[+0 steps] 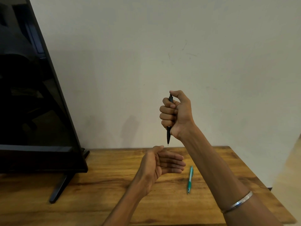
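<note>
This looks like a plain room in a home or small office; which of the two cannot be told. A wooden table with a warm, grained top fills the lower half of the frame and stands against a bare off-white wall with faint scuffs at upper right. On the left, a large dark flat screen stands on a slanted black foot. Writing things suggest a desk — a teal pen lying on the wood at lower centre, a black pen held above it.

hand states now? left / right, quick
Left hand: open, fingers straight, palm up, holding nothing.
Right hand: closed in a fist round the black pen, tip down, thumb on its top.
</note>
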